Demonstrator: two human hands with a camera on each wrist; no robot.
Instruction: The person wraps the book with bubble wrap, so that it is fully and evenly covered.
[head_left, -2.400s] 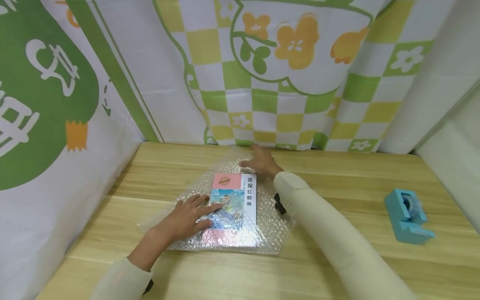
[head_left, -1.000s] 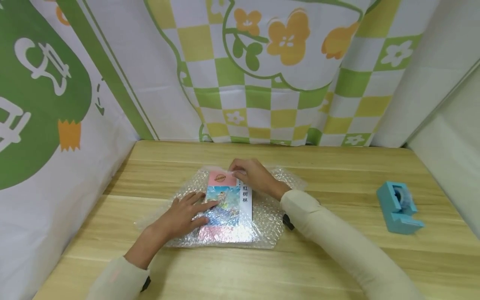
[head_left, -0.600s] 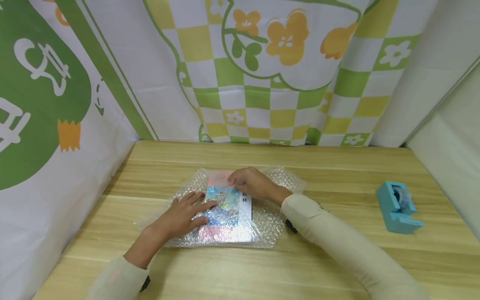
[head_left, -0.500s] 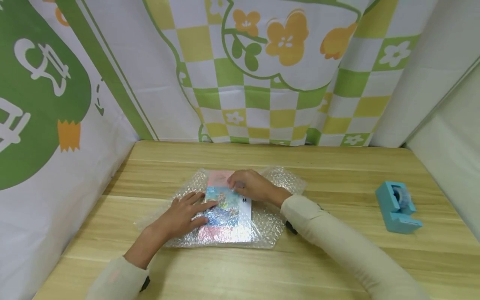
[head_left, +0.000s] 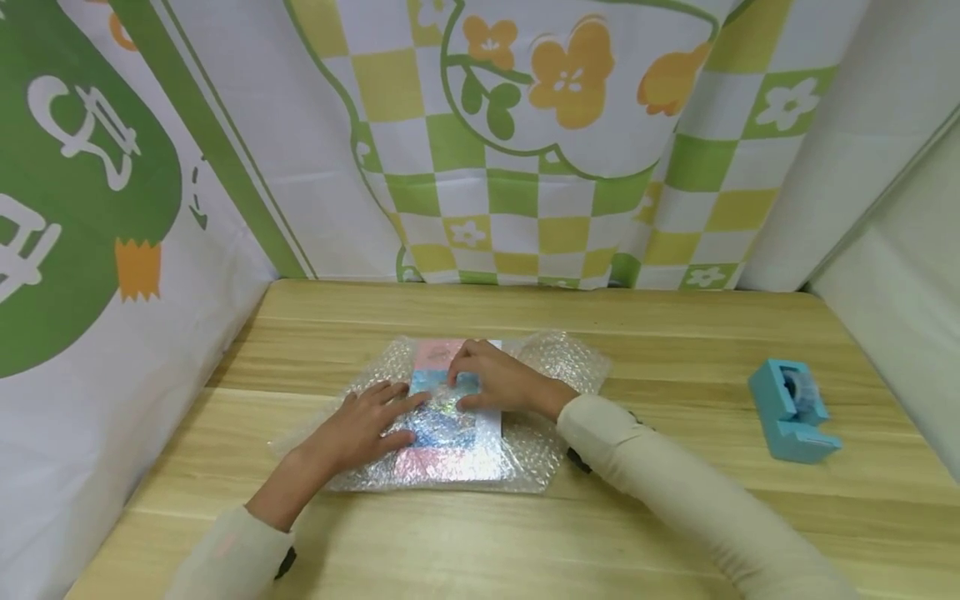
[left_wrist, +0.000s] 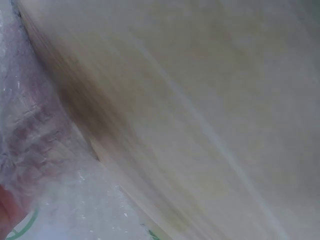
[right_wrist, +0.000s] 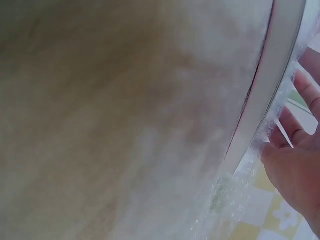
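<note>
A book (head_left: 442, 432) with a pink, blue and white cover lies under clear bubble wrap (head_left: 566, 358) on the table. The wrap's upper flap is folded down over the cover, blurring its print. My left hand (head_left: 358, 427) rests on the book's left side through the wrap, fingers spread. At the upper right of the cover, my right hand (head_left: 501, 380) touches the flap with fingers apart and slightly bent. The right wrist view shows the book's page edge (right_wrist: 270, 85) beside those fingers. Only a sliver of the left hand (left_wrist: 7, 212) enters the left wrist view.
A blue tape dispenser (head_left: 791, 412) with a clear roll stands at the right of the wooden table (head_left: 675, 342). Patterned cloth (head_left: 513, 196) hangs along the back edge, and more cloth walls both sides.
My right hand has come from the wrap's far edge toward me, bringing the flap down over the book. Its pinch has loosened and the fingers have spread. The left hand has stayed in place.
</note>
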